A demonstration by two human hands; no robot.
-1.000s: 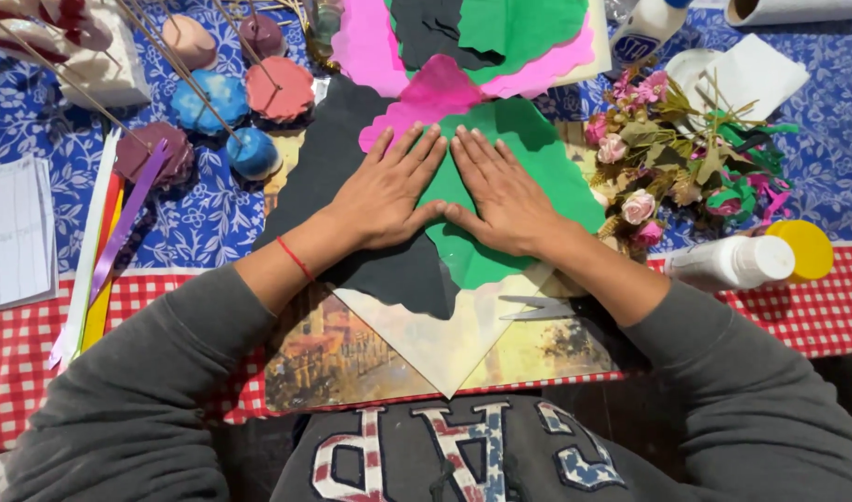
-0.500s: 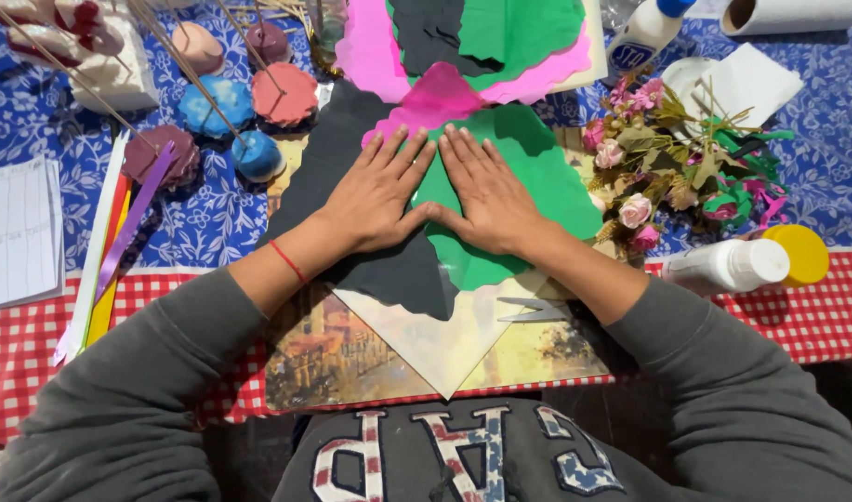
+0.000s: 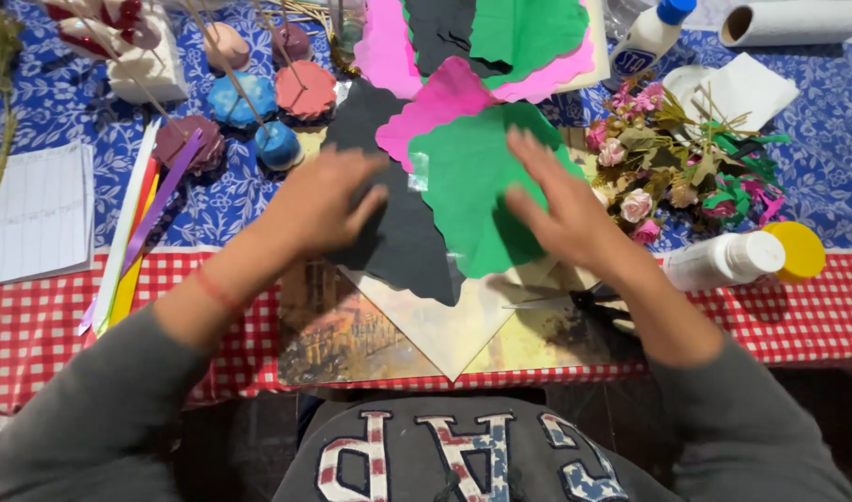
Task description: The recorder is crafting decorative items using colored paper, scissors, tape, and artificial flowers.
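Now both hands lie flat with fingers spread, gripping nothing: the left hand (image 3: 323,200) on the black paper sheet (image 3: 398,232), the right hand (image 3: 565,209), blurred, seemingly on the green scalloped paper (image 3: 472,186) overlapping it. Both sheets lie mid-table; paper flowers (image 3: 667,172) sit just right.

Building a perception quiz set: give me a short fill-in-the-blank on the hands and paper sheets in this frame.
1. The left hand rests on the ____ paper sheet.
2. The right hand lies on the ____ paper sheet.
3. The white bottle lying on the table has a ____ cap.

Missing words: black; green; yellow
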